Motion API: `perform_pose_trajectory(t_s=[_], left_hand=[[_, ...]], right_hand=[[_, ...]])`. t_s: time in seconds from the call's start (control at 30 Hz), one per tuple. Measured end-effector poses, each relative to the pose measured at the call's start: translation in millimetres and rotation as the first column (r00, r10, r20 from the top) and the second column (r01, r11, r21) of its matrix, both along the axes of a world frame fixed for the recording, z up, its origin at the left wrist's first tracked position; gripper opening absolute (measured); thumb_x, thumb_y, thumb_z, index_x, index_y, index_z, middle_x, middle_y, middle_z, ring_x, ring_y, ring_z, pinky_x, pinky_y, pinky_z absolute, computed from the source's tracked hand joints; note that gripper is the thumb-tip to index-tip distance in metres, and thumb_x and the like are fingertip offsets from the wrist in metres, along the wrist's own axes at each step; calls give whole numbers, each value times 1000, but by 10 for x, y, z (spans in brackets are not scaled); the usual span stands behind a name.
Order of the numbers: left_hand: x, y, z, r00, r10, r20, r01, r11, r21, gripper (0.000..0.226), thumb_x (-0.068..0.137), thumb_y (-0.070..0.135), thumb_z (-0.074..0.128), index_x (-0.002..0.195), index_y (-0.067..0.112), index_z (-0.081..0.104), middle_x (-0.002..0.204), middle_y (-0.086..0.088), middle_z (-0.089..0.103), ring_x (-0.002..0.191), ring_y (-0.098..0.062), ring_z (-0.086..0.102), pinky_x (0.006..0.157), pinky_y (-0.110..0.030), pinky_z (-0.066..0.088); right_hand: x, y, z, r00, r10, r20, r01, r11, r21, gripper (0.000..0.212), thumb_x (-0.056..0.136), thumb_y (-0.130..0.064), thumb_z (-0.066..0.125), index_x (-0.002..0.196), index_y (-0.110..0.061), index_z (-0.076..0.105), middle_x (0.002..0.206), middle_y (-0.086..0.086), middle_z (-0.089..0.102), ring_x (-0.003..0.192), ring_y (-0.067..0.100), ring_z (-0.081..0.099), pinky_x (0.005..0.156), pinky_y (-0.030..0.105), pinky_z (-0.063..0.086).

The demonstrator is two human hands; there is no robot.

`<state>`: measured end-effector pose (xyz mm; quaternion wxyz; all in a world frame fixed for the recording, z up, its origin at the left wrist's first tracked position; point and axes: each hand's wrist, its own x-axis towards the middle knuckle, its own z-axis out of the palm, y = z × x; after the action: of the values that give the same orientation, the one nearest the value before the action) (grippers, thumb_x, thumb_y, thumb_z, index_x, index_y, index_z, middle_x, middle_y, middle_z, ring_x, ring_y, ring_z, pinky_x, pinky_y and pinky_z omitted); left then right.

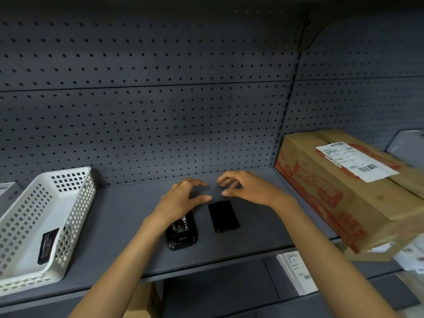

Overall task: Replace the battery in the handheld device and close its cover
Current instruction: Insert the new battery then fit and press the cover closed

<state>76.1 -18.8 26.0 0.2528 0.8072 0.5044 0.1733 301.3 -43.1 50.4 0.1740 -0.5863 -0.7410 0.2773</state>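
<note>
A black handheld device lies face down on the grey shelf, its back open with a labelled battery showing inside. Its flat black cover lies loose just to the right of it. My left hand hovers over the device's far end, fingers spread, holding nothing. My right hand hovers behind the cover, fingers curled apart and empty. A second black battery leans inside the white basket at the left.
A large cardboard box with a shipping label fills the shelf's right side. A perforated grey back panel rises behind the shelf. White paper packs sit on the lower shelf at the right.
</note>
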Motion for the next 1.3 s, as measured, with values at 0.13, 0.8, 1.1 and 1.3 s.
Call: perform_pose_trajectory(t_s=[0.13,0.8,1.1,1.3], left_hand=[[203,-7,-37,996,-64,-62,61,997,-43,60,83,49,70,137,31,53,145,7,50,138,-17,40,110,-36,38],[255,-15,-289,994,-109,-2,109,991,-81,74,70,29,86,137,27,54,133,5,62,126,-14,54,108,-38,44],[274,21,-152,990,19,142,-15,999,-30,42,82,17,78,122,23,69,113,-3,66,90,-17,62,86,-27,50],[122,54,1,974,67,216,-59,997,-43,37,83,15,76,118,25,71,113,5,69,105,-13,63,89,-18,47]], right_hand=[[146,-26,-80,1000,6,11,-5,997,-74,54,85,-27,77,135,-22,57,135,-3,60,124,13,56,97,23,43],[105,-65,-457,990,129,48,-122,985,-123,99,63,-33,91,147,-30,39,144,-10,48,132,10,43,111,33,38],[-12,55,-349,999,34,-35,-33,999,39,62,78,-13,82,133,-25,56,121,-6,53,97,14,59,83,22,48],[-139,169,-170,986,-41,-160,67,984,166,17,87,-20,75,102,-24,69,101,-8,68,79,9,69,75,26,55]])
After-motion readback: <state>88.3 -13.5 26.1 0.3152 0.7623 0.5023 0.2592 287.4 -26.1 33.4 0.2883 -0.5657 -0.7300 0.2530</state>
